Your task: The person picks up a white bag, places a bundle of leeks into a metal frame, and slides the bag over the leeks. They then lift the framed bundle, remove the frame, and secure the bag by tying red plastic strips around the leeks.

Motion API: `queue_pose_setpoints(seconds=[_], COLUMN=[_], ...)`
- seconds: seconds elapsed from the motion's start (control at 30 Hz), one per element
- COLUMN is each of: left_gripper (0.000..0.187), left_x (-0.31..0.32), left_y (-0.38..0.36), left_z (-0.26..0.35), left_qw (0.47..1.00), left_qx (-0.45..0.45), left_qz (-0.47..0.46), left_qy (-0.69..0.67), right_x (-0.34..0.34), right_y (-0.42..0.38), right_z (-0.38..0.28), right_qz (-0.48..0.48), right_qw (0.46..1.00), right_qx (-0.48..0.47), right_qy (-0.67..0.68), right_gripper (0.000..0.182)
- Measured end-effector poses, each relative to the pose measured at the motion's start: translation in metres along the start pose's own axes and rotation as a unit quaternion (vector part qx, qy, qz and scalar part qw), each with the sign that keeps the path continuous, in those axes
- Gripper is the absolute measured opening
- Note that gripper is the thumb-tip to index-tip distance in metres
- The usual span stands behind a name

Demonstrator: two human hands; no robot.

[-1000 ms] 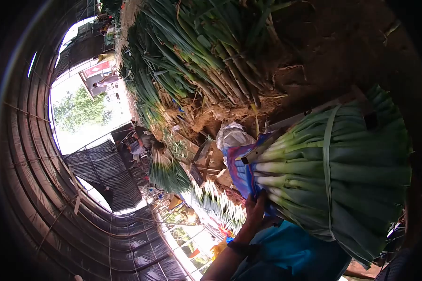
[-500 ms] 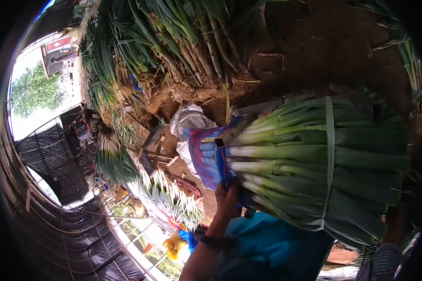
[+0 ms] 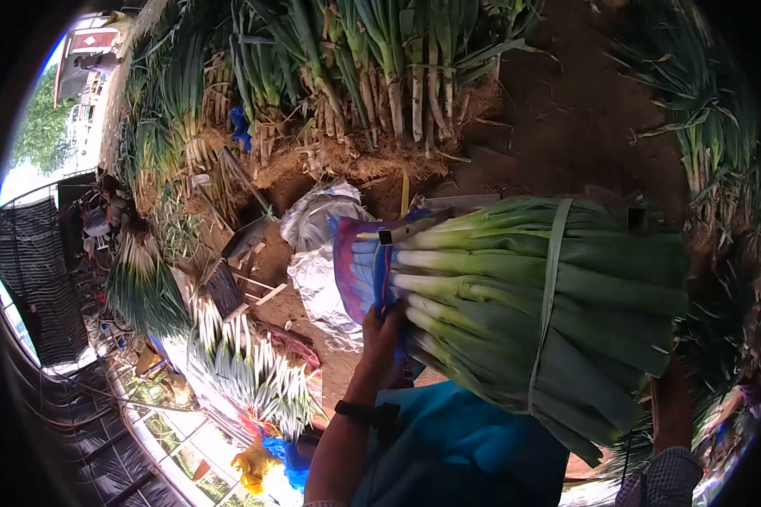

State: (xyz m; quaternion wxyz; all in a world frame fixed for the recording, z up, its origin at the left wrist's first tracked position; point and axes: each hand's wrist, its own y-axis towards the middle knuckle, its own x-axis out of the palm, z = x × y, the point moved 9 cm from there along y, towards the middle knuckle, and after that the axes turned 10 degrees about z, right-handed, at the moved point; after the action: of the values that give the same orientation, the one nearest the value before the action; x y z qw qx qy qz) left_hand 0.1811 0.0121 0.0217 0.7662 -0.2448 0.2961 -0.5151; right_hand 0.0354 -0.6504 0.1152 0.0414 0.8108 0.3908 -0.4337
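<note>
Head view: one large tied bundle of leeks, white stem ends facing left, green leaves fanning right, bound by a pale green strap, occupying centre-right frame above a blue garment. Heaped untrimmed leeks with rooty bases lie beyond on bare soil. Further trimmed bundles lie lower left. Blue-purple patterned cloth pressed against the stem ends. Crumpled silver plastic beside it. Left hand, watch at wrist, fingers curled on the cloth edge and bundle. Right hand hidden behind leaves; grip cannot be told.
</note>
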Motion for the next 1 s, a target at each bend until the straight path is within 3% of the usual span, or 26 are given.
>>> queue_pose_setpoints(seconds=[0.03,0.13,0.17,0.33,0.4,0.43,0.5,0.6,0.73,0.87,0.9,1.0], left_gripper=[0.016,0.017,0.029,0.041,0.047,0.045,0.042,0.061,0.062,0.049,0.053,0.059], left_x=[-0.003,-0.050,-0.062,-0.123,-0.140,-0.147,-0.160,-0.184,-0.218,-0.248,-0.254,-0.249], left_y=[-0.007,0.007,0.007,0.014,0.013,0.016,0.022,0.027,0.051,0.069,0.074,0.047], left_z=[0.020,0.006,0.015,0.009,0.015,0.014,0.011,0.013,0.000,-0.008,-0.012,0.015], left_qw=[0.999,0.996,0.991,0.974,0.975,0.980,0.987,0.989,0.993,0.999,0.999,0.929], left_qx=[0.003,0.055,0.103,0.139,0.138,0.127,0.104,0.081,0.089,0.025,0.003,-0.052], left_qz=[0.030,0.003,0.031,0.095,0.096,0.084,0.060,0.050,0.054,0.035,0.006,-0.138], left_qy=[-0.027,0.064,0.084,0.150,0.145,0.131,0.105,0.110,0.052,-0.011,-0.038,-0.340], right_x=[0.006,0.030,0.041,0.107,0.131,0.139,0.149,0.167,0.186,0.208,0.217,0.246], right_y=[-0.011,-0.039,-0.048,-0.093,-0.110,-0.130,-0.144,-0.161,-0.186,-0.212,-0.218,-0.243], right_z=[-0.014,-0.062,-0.079,-0.160,-0.188,-0.212,-0.226,-0.243,-0.265,-0.285,-0.291,-0.305], right_qz=[0.003,0.002,0.001,-0.021,-0.030,0.010,-0.015,-0.053,-0.084,-0.112,-0.121,-0.147], right_qw=[1.000,0.998,0.997,0.986,0.979,0.972,0.972,0.971,0.968,0.964,0.962,0.958], right_qx=[-0.012,-0.058,-0.075,-0.163,-0.197,-0.235,-0.234,-0.234,-0.238,-0.242,-0.244,-0.245], right_qy=[0.002,0.010,0.013,0.027,0.033,0.023,0.020,0.018,0.013,0.008,0.008,0.003], right_gripper=[0.024,0.022,0.022,0.019,0.018,0.019,0.019,0.019,0.020,0.020,0.021,0.021])
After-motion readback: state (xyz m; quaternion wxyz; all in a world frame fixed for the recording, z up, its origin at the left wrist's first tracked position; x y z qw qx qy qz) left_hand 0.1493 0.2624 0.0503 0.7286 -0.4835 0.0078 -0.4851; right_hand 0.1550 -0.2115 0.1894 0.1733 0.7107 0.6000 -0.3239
